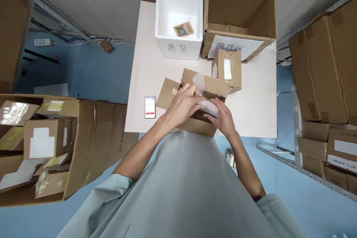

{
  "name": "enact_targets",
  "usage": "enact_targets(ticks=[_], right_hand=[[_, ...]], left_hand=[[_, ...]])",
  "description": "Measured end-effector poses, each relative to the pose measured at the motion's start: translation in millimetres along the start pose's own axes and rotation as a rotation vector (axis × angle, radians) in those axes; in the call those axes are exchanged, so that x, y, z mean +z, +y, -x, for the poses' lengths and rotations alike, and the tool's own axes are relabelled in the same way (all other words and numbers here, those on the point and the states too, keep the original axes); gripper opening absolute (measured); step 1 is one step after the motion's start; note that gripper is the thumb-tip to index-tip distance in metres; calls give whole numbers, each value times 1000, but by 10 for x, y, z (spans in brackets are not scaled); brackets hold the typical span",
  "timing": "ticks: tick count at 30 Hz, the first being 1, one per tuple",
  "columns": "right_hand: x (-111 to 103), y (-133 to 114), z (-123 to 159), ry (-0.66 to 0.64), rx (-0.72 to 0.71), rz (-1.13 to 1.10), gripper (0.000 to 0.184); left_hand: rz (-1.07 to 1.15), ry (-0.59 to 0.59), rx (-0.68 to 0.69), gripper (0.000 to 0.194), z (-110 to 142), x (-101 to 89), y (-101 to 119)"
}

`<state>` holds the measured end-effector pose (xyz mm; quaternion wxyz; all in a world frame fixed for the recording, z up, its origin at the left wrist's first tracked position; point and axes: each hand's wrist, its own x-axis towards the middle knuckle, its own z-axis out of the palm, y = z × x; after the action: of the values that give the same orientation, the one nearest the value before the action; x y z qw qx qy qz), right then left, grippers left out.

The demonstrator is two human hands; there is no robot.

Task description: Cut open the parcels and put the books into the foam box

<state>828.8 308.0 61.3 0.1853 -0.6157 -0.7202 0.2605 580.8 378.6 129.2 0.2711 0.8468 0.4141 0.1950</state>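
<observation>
An open cardboard box (192, 124) stands at the near edge of the table, its flaps spread. Over its opening I hold a pale, rounded, whitish item (210, 108) that looks wrapped; what kind it is I cannot tell. My right hand (224, 119) is curled around the item's right end. My left hand (185, 102) is closed at its left end, thumb and fingers pinched together. The hands and item hide most of the box's inside. A smartphone (150, 107) with a lit screen lies left of the box.
At the back of the white table (251, 115) stand a white foam box (178, 46) with a colourful card (183, 29) inside and a large open carton (242, 29). A small taped box (235, 68) sits before the carton. A big carton of parcels (95, 148) is at left.
</observation>
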Motion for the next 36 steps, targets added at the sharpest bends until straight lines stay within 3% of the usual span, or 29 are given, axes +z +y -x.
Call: enact_targets(ticks=[4, 9, 11, 14, 19, 23, 26, 31, 36], right_hand=[[-155, -292, -121, 9, -11, -158, 36], [-345, -361, -31, 186, 101, -391, 42], [-405, -355, 27, 250, 205, -470, 48], [-445, -326, 106, 331, 321, -578, 52], [-409, -275, 196, 356, 337, -783, 56], [-387, -273, 236, 366, 334, -868, 64], [-384, -288, 236, 372, 341, -899, 70], [-384, -362, 138, 436, 342, -928, 67], [-421, -411, -13, 554, 318, -812, 57]], left_hand=[[153, 74, -19, 28, 106, -255, 71], [316, 272, -233, 110, 341, -491, -243], [370, 312, -288, 121, 427, -497, -403], [551, 248, -304, 117, 482, -378, -505], [886, 231, -302, 85, 402, -186, -368], [924, 194, -301, 87, 332, -208, -285], [917, 143, -288, 70, 317, -232, -239], [843, 302, -304, 50, 341, -320, -90], [673, 495, -225, 39, 414, -637, 30]])
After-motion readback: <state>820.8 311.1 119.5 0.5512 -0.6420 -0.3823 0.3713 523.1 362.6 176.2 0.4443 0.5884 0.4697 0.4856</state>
